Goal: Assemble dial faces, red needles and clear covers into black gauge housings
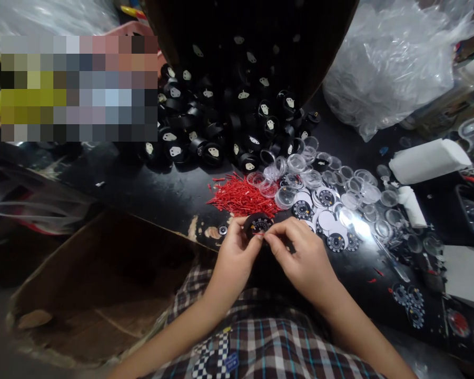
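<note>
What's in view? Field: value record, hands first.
Left hand: holds black round unit, printed dial showing
Right hand: at the unit's near edge, by a small red piece; grip unclear
Beyond hands: pile of red slivers
Right of pile: printed and white discs, clear round covers
Far side: many black housings
Upper right: clear plastic bag
Surface: black table

Illumination uneven: glare streak on black tabletop; brown bin interior deeply shadowed. Edges distorted, wide-angle. Upper-left pixelated. Held dial markings apparently soft.
</note>
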`<state>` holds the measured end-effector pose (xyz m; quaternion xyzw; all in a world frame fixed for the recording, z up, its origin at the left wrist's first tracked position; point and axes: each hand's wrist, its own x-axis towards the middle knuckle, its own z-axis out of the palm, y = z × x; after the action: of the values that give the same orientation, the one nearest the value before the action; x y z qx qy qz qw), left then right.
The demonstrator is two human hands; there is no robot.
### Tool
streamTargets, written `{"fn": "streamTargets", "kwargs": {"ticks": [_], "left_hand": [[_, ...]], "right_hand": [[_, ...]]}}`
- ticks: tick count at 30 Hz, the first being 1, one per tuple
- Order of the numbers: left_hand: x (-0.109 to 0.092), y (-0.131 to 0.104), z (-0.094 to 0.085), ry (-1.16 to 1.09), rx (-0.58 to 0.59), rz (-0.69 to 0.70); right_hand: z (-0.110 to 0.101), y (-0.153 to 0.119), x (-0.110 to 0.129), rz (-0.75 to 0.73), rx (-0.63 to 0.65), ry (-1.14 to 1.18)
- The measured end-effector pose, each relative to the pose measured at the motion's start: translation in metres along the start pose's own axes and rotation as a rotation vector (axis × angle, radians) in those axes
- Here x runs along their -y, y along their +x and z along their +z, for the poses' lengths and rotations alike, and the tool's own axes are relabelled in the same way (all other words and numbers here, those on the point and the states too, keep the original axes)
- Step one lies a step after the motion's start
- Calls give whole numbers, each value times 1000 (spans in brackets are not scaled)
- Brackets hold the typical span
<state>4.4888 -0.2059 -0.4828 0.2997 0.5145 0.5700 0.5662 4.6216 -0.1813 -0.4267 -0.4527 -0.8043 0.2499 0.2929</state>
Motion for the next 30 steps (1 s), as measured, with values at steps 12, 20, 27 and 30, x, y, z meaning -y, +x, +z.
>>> {"fn": "streamTargets", "kwargs": {"ticks": [12,20,27,30], "left_hand": [[-8,-1,1,118,75,-18],[-14,-7,-3,68,131,-61],[-19,-10,-2,125,107,6],[-19,-11,-2,201,81,79]], "right_hand": [[-2,0,-5,73,12,37],[-6,2,-3,135,81,-21],[-9,-1,0,171,73,28],[-9,-2,3,184,96,3]]}}
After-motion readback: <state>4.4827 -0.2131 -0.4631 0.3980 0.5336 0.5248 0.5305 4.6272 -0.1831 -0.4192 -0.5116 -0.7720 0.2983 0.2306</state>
